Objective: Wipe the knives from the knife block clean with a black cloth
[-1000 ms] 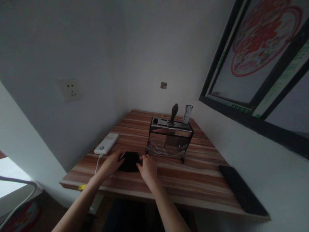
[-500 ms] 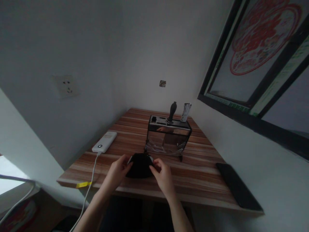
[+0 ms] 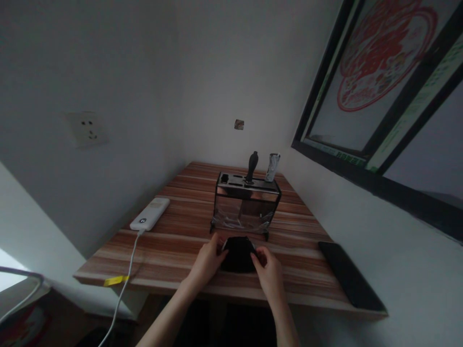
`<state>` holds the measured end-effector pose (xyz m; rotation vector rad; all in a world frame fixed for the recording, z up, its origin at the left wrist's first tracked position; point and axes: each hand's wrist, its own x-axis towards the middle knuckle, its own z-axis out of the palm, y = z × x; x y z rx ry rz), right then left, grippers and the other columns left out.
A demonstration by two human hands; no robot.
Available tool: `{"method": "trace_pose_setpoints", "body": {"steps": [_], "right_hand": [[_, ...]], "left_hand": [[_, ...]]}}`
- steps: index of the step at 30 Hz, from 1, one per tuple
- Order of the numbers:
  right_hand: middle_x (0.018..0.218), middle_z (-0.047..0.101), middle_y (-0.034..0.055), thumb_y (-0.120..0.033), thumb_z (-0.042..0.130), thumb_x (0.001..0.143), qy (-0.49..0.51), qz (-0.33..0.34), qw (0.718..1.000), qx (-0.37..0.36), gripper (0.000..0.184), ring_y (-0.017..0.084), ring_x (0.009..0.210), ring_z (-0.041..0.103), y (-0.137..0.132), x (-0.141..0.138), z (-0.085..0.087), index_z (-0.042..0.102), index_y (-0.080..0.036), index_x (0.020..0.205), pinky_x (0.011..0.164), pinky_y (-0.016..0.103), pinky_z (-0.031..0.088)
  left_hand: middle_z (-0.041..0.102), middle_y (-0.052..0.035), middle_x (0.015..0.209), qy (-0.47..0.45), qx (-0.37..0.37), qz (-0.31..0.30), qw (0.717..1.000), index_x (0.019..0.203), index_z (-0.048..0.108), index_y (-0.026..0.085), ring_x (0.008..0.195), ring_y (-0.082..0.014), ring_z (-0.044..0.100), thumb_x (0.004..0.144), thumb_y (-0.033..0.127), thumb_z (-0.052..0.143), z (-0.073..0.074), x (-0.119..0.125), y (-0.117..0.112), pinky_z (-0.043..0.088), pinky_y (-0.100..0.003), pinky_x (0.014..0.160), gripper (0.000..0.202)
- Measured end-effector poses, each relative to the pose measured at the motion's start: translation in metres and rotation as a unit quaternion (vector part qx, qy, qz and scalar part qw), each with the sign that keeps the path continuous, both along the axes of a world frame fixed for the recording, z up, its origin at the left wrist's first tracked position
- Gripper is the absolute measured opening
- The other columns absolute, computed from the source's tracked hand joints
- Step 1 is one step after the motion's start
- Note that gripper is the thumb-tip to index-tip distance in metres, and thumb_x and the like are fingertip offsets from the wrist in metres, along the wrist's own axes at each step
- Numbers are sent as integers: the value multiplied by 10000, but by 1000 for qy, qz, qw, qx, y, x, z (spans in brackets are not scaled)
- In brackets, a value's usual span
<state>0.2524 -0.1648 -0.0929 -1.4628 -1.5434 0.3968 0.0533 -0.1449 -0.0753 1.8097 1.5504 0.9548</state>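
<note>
A small black pouch-like object [image 3: 238, 254] lies on the striped wooden table [image 3: 173, 241], just in front of a clear knife block [image 3: 245, 208]. My left hand [image 3: 207, 260] grips its left edge, fingers curled. At its right edge, my right hand [image 3: 270, 271] pinches it. The block has a metal top with slots; a black handle [image 3: 251, 166] and a silver handle [image 3: 272, 166] stick up from it.
A white power bank [image 3: 149, 214] lies at the table's left with a white cable [image 3: 123, 284] running off the front edge. A flat black device [image 3: 345, 279] lies at the right by the wall. A wall socket [image 3: 85, 128] and a framed window [image 3: 379, 96] flank the corner.
Both hands slid the black object rightward along the table, from beside the power bank to in front of the knife block. The view shifted right as well.
</note>
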Motion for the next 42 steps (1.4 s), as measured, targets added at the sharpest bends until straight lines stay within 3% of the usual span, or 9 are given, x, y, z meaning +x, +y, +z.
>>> {"method": "trace_pose_setpoints", "body": {"steps": [9,14,26,42], "right_hand": [[737,672,65,-450,501,845,-31,-1,999,9,288,219,677,613,0,-2,-4,623,-199,773,632,301,446],[746,667,55,-431,492,866,-42,14,999,11,278,217,703,617,0,-1,-4,615,-206,760,664,300,447],[770,689,62,-418,442,897,-52,31,998,9,297,226,733,652,-4,2,-6,613,-206,779,681,304,466],[766,657,69,-424,480,876,-54,-6,998,30,277,235,755,625,-1,-2,-6,604,-213,747,716,339,481]], "left_hand": [[690,-82,978,25,46,-38,998,1030,498,209,923,-221,656,827,115,526,-12,-5,-6,478,-314,809,226],[675,-110,1042,37,62,-42,997,1077,543,196,994,-243,632,818,113,522,-12,-9,-7,470,-346,869,272],[657,-93,1127,35,65,-73,995,1156,537,203,1050,-221,608,818,89,494,-11,-10,-6,440,-326,915,359],[636,-98,1087,33,79,-48,995,1129,571,193,1033,-228,594,805,107,503,-7,-7,-7,452,-349,913,342]]}}
